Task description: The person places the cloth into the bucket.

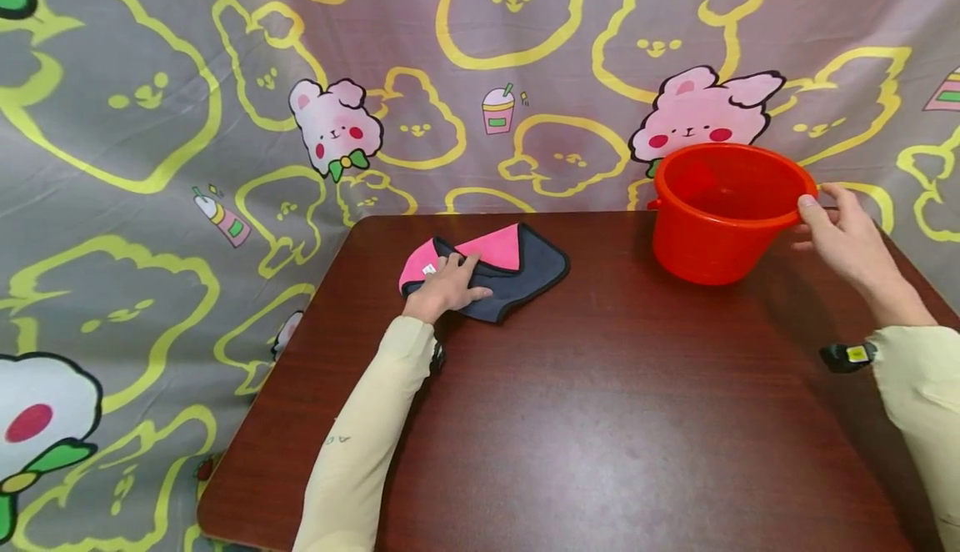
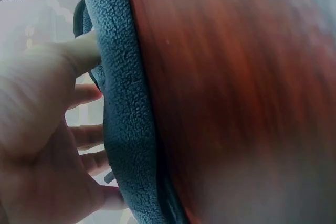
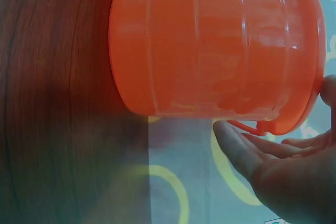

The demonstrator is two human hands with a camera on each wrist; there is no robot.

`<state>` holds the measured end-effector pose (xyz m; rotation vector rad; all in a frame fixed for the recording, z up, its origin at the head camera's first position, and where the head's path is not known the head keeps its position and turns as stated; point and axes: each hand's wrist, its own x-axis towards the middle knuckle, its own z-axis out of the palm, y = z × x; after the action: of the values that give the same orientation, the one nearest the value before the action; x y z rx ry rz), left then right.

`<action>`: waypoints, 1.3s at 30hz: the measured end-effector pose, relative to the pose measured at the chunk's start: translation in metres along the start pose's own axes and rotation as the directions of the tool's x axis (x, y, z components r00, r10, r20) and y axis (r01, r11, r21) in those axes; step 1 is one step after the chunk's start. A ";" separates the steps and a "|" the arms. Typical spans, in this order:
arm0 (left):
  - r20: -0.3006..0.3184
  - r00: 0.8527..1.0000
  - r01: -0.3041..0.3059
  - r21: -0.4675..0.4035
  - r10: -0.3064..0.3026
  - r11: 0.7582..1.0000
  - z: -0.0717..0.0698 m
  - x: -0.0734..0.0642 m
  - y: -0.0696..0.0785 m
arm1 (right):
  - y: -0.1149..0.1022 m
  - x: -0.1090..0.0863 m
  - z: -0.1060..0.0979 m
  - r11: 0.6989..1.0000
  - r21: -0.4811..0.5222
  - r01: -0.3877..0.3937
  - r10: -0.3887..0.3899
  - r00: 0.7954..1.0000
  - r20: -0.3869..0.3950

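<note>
My left hand (image 1: pixel 447 285) rests its fingers on a cloth (image 1: pixel 538 262), dark grey with a pink side and black edging, folded over on the table. In the left wrist view the thumb and fingertips meet the fuzzy grey cloth (image 2: pixel 123 77), with a gap under the palm. At the table's far right, a red plastic bucket (image 1: pixel 708 243) stands upright. My right hand (image 1: pixel 847 235) holds its right rim, the thumb over the edge and the other fingers outside. The right wrist view shows the bucket's side (image 3: pixel 210 45) and the fingers beside the handle mount (image 3: pixel 265 127).
A dark reddish-brown wooden table (image 1: pixel 600 419) with rounded corners lies under both hands. Behind it and on the left hangs a grey curtain (image 1: pixel 420 27) with yellow and pink cartoon figures, close to the table's back edge.
</note>
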<state>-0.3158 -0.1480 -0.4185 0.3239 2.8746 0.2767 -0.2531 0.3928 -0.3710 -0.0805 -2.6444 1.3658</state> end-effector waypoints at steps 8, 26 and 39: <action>-0.037 0.998 -0.044 0.086 0.047 0.995 -0.003 -0.001 0.002 | -0.001 0.003 0.005 0.963 0.269 -0.024 0.032 0.999 -0.029; -0.054 0.992 -0.106 0.166 0.117 0.980 -0.018 -0.007 0.001 | -0.005 0.003 0.009 0.961 0.255 -0.103 0.117 0.992 -0.040; -0.220 0.970 -0.131 -0.102 0.106 0.986 -0.051 -0.008 0.009 | -0.007 0.005 0.007 0.948 0.298 -0.110 0.127 0.991 -0.041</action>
<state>-0.3196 -0.1498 -0.3661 0.4719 3.0366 0.5282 -0.2587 0.3831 -0.3685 -0.2420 -2.3907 1.7519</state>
